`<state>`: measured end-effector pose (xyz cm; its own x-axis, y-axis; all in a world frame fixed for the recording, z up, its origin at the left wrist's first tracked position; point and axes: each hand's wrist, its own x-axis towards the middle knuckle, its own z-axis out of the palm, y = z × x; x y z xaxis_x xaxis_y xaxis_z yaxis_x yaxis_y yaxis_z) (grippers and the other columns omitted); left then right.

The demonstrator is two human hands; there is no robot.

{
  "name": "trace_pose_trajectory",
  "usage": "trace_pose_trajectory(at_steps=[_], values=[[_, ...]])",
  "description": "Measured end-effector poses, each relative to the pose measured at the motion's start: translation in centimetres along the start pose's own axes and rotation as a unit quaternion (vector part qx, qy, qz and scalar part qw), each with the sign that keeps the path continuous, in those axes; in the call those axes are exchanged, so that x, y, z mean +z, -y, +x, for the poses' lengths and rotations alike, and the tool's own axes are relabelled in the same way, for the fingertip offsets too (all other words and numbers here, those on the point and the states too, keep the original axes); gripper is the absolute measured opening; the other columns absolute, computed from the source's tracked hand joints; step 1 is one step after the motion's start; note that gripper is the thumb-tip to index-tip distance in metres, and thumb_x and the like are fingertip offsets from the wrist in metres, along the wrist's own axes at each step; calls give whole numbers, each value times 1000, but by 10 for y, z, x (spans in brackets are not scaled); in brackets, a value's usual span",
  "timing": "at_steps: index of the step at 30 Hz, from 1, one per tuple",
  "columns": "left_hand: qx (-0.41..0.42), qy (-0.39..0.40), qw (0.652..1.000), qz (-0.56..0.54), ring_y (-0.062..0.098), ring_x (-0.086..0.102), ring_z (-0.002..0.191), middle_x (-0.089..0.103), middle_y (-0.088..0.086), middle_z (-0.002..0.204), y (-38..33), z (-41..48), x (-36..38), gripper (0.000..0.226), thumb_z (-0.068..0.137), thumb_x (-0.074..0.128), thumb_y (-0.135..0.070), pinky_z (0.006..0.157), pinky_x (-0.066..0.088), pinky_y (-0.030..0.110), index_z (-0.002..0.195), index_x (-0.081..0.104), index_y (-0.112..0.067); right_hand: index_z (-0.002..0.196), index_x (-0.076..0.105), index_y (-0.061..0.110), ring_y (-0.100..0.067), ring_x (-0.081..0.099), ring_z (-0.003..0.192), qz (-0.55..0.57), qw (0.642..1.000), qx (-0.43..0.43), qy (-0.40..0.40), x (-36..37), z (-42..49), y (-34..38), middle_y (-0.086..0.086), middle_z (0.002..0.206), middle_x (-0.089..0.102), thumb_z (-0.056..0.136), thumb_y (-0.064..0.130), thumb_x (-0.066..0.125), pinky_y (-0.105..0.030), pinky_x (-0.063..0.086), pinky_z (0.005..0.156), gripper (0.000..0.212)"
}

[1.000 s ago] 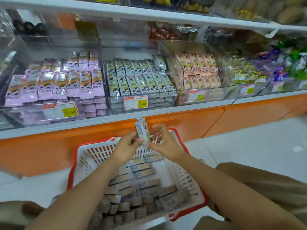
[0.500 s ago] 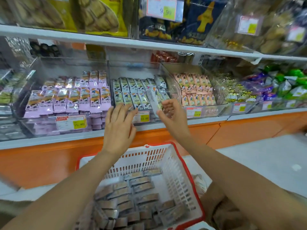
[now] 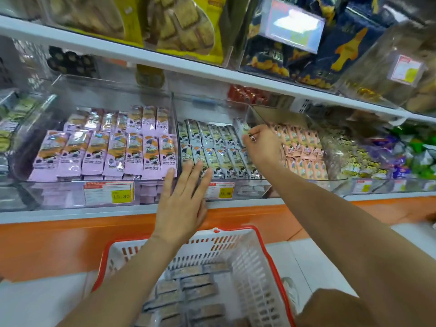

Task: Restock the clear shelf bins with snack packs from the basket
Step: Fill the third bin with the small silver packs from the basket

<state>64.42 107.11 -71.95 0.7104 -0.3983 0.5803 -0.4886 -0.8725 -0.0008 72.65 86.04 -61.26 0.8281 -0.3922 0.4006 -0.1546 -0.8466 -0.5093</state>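
Snack pack (image 3: 240,129) partly hidden by gripping right hand (image 3: 264,147)

A white slotted plastic basket with a red rim (image 3: 236,229) sits low in front of the shelf, with flat brownish snack packs (image 3: 195,286) lying in rough rows inside. Above it, the middle clear plastic shelf bin (image 3: 250,188) holds pale green-and-white snack packs (image 3: 212,147) in two leaning rows. A single pack (image 3: 240,129) stands at the back row's right end, pinched by the right hand (image 3: 262,145).
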Motion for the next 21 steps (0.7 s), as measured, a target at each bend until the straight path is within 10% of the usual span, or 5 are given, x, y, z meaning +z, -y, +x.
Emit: trace_pose_trajectory(at_steps=[15, 21], values=[[9, -45, 999, -13, 26, 26, 146, 38, 9, 156, 0, 2, 6, 67, 87, 42, -29, 121, 2, 48, 152, 33, -16, 120, 65, 9, -29, 49, 120, -117, 993, 5, 18, 20, 19, 6, -14, 130, 54, 96, 29, 59, -35, 39, 97, 32], [-1, 0, 1000, -1, 27, 24, 148, 34, 10, 158, -4, 1, 1, 66, 91, 38, -31, 121, 4, 50, 154, 30, -17, 109, 65, 13, -21, 56, 96, 21, 996, -87, 7, 12, -7, 3, -7, 106, 57, 92, 26, 64, -30, 41, 80, 21]])
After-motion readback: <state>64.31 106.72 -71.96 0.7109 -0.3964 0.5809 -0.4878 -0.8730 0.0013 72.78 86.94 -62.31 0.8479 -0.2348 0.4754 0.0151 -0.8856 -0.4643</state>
